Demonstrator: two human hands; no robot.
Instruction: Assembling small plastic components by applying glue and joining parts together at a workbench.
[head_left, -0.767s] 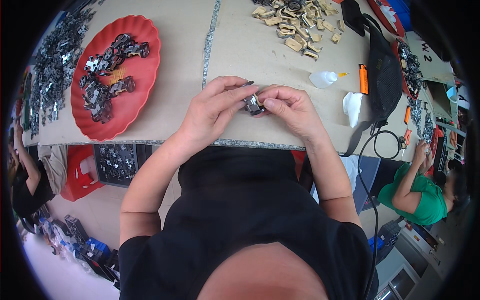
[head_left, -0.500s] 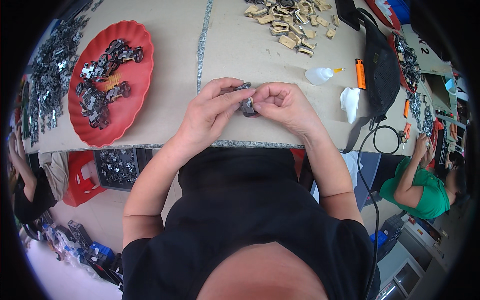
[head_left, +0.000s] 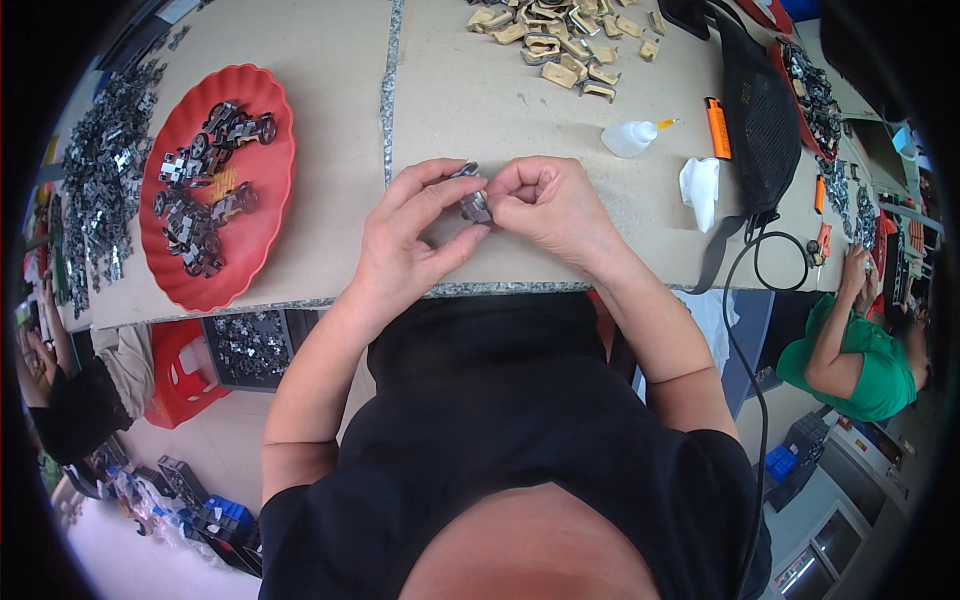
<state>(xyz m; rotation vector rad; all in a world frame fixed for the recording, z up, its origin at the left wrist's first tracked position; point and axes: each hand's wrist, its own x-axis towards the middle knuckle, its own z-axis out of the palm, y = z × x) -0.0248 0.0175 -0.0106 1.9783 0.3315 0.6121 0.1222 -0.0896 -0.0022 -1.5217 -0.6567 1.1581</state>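
Observation:
Over the table near its front edge, my left hand grips a small dark metal part between thumb and fingers. A black round piece shows at its upper end, much like the wheels on the pieces in the red plate. My right hand is closed in a pinch against the part's right side. Whatever its fingertips hold is hidden. To the left, a red scalloped plate carries several dark wheeled pieces with silvery bits.
Tan clip-shaped pieces lie at the far middle. On the right are a white squeeze bottle, an orange-handled tool, a white crumpled piece and a black mesh bag. Small metal parts pile up far left. A co-worker in green sits right.
Both hands and the part have shifted slightly left in the picture. My left thumb has moved lower and away from its fingers, leaving a wider gap. The view has shifted a little.

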